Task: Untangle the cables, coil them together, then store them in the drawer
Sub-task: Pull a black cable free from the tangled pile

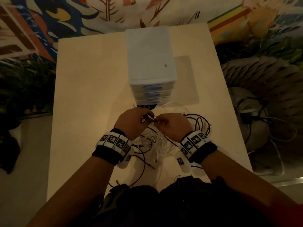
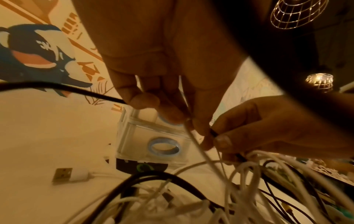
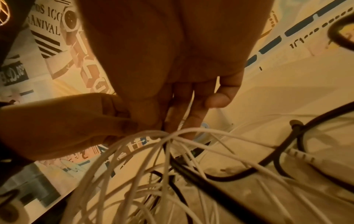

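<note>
A tangle of white cables (image 1: 155, 145) and black cables (image 1: 199, 122) lies on the white table (image 1: 85, 95) in front of a small drawer unit (image 1: 151, 66) with blue handles. My left hand (image 1: 134, 121) and right hand (image 1: 173, 124) meet above the tangle, fingertips almost touching. In the left wrist view my left hand (image 2: 162, 106) pinches a white cable (image 2: 199, 145) and a black cable (image 2: 63, 88) runs off to the left from its fingers. My right hand (image 3: 178, 113) pinches the gathered white cables (image 3: 168, 134). A white USB plug (image 2: 69, 175) lies loose on the table.
The drawer unit's drawers look closed, stacked one above another (image 2: 153, 144). A black device with a green light (image 2: 141, 166) sits at the unit's base. Off the table's right side lie other cables (image 1: 255, 122) on the floor; plants (image 1: 24, 89) stand left.
</note>
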`<state>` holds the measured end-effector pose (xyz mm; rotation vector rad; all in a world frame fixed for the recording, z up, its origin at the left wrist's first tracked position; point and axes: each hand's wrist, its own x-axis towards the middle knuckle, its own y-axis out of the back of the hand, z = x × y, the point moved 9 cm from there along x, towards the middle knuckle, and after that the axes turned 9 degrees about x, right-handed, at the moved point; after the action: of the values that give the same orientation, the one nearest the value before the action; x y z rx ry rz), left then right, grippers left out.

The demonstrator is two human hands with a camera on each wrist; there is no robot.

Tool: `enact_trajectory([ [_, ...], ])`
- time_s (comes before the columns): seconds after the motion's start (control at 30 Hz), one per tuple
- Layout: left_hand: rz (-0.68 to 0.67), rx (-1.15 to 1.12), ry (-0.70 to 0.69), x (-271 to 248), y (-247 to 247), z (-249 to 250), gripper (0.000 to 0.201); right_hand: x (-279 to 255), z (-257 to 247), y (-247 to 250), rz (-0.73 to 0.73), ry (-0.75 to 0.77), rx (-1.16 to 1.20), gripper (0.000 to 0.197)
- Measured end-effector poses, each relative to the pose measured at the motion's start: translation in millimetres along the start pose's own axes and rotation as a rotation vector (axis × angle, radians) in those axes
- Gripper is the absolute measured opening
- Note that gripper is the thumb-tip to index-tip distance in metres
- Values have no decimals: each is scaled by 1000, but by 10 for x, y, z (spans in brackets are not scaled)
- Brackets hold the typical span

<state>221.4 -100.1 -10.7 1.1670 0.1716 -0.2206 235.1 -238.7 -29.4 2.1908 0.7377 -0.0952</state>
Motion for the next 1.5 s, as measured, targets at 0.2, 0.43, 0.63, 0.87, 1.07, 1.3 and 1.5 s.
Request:
enact_trajectory([
  [0.2, 105, -37, 215, -137, 176, -517, 26, -166, 198, 81, 59, -49, 164, 18],
  [0.43, 124, 94, 72, -322, 206, -464, 68, -212, 287, 178, 96, -62, 229, 19],
  [0.63, -51, 170, 21, -266, 55, -158, 41, -282, 178, 288, 140, 8, 246, 22],
  [0.87, 258, -16, -134, -437, 579, 110, 19, -418, -462, 499, 121, 397, 244, 45],
  [1.07, 167, -97, -76, -486, 423, 12, 15, -160, -657, 569, 174, 435, 243, 28],
  [1.3, -134, -152, 119, -703, -229, -461, 15, -108, -384, 959, 392, 290, 591, 25],
  [1.5, -30, -181, 127, -718, -160, -524, 34, -73, -274, 871, 381, 213, 530, 22],
])
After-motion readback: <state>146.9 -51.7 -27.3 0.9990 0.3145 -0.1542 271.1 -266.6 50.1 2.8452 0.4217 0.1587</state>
